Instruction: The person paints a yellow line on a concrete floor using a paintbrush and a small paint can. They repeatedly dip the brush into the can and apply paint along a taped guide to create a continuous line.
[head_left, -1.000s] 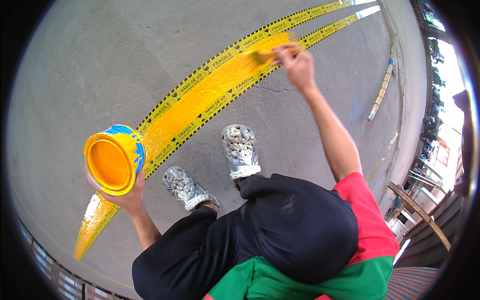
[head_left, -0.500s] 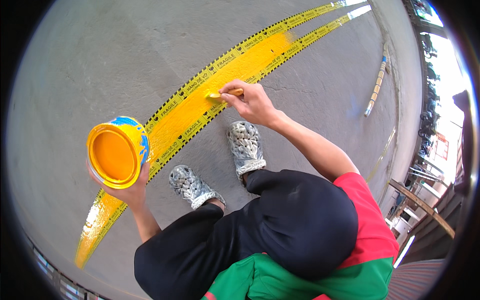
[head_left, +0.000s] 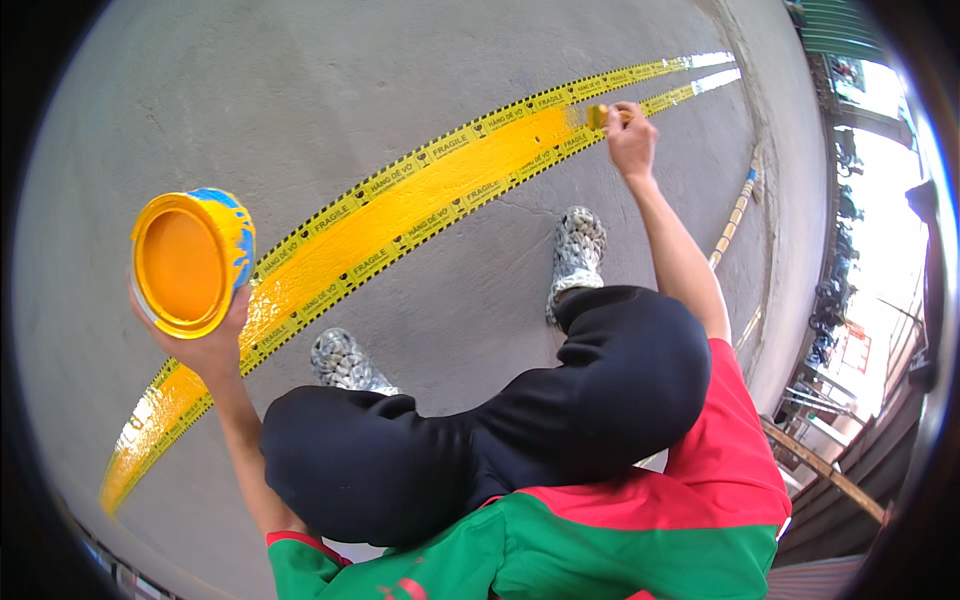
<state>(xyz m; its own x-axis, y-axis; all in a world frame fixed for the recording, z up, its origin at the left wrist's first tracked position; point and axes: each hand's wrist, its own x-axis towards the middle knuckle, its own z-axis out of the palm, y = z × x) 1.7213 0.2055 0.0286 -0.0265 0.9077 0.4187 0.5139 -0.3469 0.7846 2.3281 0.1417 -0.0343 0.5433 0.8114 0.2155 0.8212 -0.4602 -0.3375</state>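
Observation:
My left hand (head_left: pixel 210 348) grips a paint can (head_left: pixel 243 235) from below and the side. Blue smears mark the can's outer wall, and orange-yellow paint (head_left: pixel 182 262) shows inside. A paintbrush (head_left: pixel 598 117) is in my right hand (head_left: pixel 632 142), its yellow bristles at the far right end of the painted stripe (head_left: pixel 440 182). Whether the bristles touch the floor I cannot tell. Two strips of yellow printed tape (head_left: pixel 375 190) with black checked edges border the wet, glossy stripe. Between the strips, beyond the paint, bare grey floor shows.
My feet in grey-white clogs (head_left: pixel 352 362) stand on the concrete floor (head_left: pixel 450 310) on the near side of the stripe. At the right lies a banded pole (head_left: pixel 735 220) near a low ledge. A wooden bar (head_left: pixel 825 468) and stored items stand farther right.
My right hand has carried the brush rightward and away along the stripe to its far end. My right foot has shifted right. The can stays in my left hand.

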